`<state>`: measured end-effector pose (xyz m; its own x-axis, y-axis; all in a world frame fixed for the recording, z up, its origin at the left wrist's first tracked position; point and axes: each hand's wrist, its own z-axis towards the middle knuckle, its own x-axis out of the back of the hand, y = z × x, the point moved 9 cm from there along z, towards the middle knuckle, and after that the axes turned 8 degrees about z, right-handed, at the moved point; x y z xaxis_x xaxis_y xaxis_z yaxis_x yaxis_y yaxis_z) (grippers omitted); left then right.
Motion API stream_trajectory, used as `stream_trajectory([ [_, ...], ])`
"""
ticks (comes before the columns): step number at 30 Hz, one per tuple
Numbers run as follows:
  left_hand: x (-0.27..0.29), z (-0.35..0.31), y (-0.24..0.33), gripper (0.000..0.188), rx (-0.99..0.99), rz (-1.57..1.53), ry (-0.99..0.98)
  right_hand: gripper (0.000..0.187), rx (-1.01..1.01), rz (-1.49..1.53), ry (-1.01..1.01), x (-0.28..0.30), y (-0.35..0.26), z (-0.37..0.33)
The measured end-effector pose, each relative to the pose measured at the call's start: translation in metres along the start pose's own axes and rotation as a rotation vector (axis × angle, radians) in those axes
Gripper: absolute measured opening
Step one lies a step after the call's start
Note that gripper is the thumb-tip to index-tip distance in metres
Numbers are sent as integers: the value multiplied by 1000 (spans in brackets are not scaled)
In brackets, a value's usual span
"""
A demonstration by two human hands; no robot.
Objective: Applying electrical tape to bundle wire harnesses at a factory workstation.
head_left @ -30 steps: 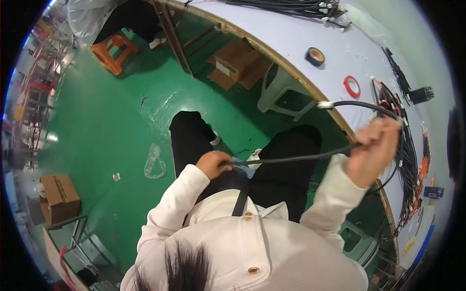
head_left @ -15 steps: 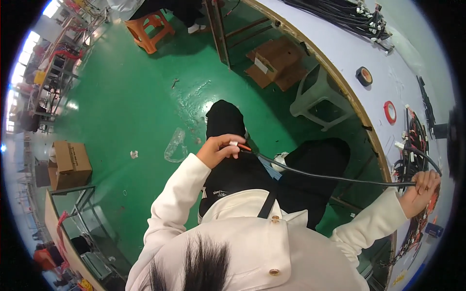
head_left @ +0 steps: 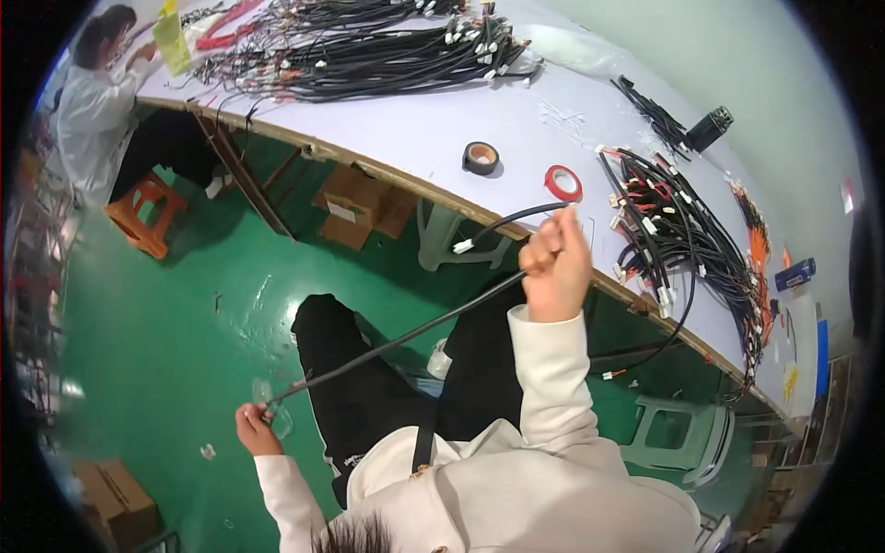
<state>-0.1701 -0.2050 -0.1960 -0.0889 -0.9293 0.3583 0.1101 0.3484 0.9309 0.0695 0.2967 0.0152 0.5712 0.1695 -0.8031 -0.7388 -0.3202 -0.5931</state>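
Note:
A black sleeved cable stretches on a slant across my lap between my two hands. My left hand, low at the left, is closed on one end of it. My right hand, raised by the table's front edge, is closed round the cable farther along. Past the right fist the cable bends back left, and its free end with a white connector hangs over the table edge. Nearest to the right hand on the table lies a red tape roll. What the left fingers pinch exactly is too small to make out.
Right of the tape lies a heap of black cables with white connectors. A black tape roll and a long cable bundle lie farther left on the white table. A co-worker sits at the far left. Stools stand under the table.
My view has turned toward the table. My right hand has lifted the cable off the heap and brought it nearer, with its connector end swinging free. The left hand still holds its end.

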Motion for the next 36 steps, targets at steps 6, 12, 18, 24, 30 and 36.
stream_trajectory([
  [6, -18, -31, -62, 22, 244, -8, -236, 28, -92, 81, -47, -10, 16, -5],
  [12, 3, -15, -64, 21, 266, -15, -55, 23, -97, -57, -78, -5, 29, -10],
  [18, 3, -9, -64, 21, -21, -8, 29, 26, 10, -2, -123, -5, 20, -6],
  [24, -41, -47, -73, 14, 325, -209, -335, 29, -23, 52, -147, -6, 8, -5],
  [30, -65, -69, -74, 10, 407, -182, -443, 38, -101, 47, -164, -2, 6, -5],
  [36, -56, -70, -89, 14, 329, -164, -342, 42, -105, 36, -166, 0, 8, -6],
])
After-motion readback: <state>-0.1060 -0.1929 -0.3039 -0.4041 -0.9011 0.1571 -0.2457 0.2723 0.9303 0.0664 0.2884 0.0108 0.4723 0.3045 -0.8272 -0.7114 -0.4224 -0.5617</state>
